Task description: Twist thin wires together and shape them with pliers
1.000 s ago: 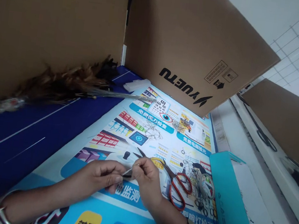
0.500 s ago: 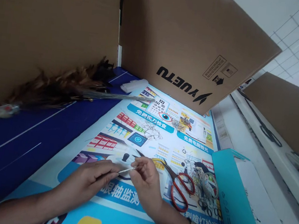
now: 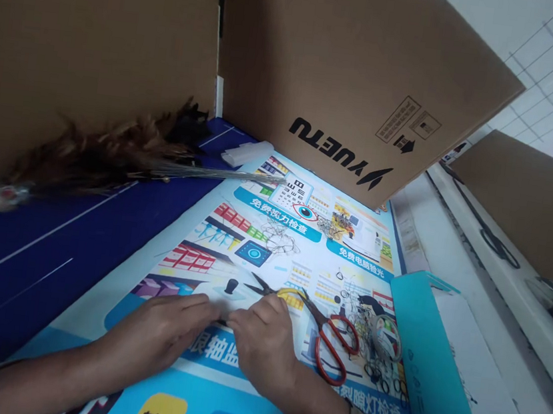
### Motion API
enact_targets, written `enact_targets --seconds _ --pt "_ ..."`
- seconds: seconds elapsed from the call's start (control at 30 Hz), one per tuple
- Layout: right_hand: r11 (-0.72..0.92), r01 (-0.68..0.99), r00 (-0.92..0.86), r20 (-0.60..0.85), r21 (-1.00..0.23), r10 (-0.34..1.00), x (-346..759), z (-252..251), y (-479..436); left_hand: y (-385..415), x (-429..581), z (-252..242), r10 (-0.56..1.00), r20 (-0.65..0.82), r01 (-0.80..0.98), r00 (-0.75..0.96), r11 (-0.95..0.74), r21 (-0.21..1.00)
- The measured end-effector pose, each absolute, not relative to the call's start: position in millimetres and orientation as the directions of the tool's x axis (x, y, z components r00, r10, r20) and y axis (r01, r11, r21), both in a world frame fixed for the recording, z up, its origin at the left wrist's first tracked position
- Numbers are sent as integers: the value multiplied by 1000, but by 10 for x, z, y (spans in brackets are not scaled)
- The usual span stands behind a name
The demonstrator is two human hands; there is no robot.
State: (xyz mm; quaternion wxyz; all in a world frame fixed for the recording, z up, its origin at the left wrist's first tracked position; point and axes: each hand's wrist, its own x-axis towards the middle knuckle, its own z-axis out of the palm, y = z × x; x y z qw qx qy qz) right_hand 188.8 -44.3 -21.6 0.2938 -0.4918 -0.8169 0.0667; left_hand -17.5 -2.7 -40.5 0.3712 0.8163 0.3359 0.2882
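Observation:
My left hand (image 3: pixel 174 325) and my right hand (image 3: pixel 264 343) almost meet above the printed mat, fingers closed in a pinch. Between the fingertips shows a short dark bit of a thin wire-like piece (image 3: pixel 222 322); the fingers hide the rest. Just beyond my right hand lie pliers with yellow grips (image 3: pixel 290 294), dark jaws pointing left, partly covered by that hand. Red-handled scissors (image 3: pixel 333 348) rest to its right, blades toward the pliers. Loops of thin wire (image 3: pixel 280 236) are scattered farther up the mat.
A roll of clear tape (image 3: pixel 386 337) sits among small rings and wire bits at the right, beside a teal folder (image 3: pixel 438 368). Brown feathers (image 3: pixel 106 156) and a bundle of thin wires (image 3: pixel 220 174) lie at the left. A cardboard box wall (image 3: pixel 353 75) closes off the back.
My hands have come closer together, and the fingers now cover most of the thin piece that stretched between them. My right hand's fingers have turned over, knuckles up.

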Motion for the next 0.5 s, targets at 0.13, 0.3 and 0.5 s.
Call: enact_targets --seconds 0.13,0.3,0.5 --pt "506 768 -370 372 -394 851 1898 -243 -428 13 -178 -394 743 198 357 640 -515 779" --pt "461 704 -299 363 -541 883 1899 -274 -388 82 -194 -434 748 169 370 641 -495 786" --pt "267 586 -38 303 -766 952 1906 -185 -376 155 -179 -391 899 -77 372 430 -99 923"
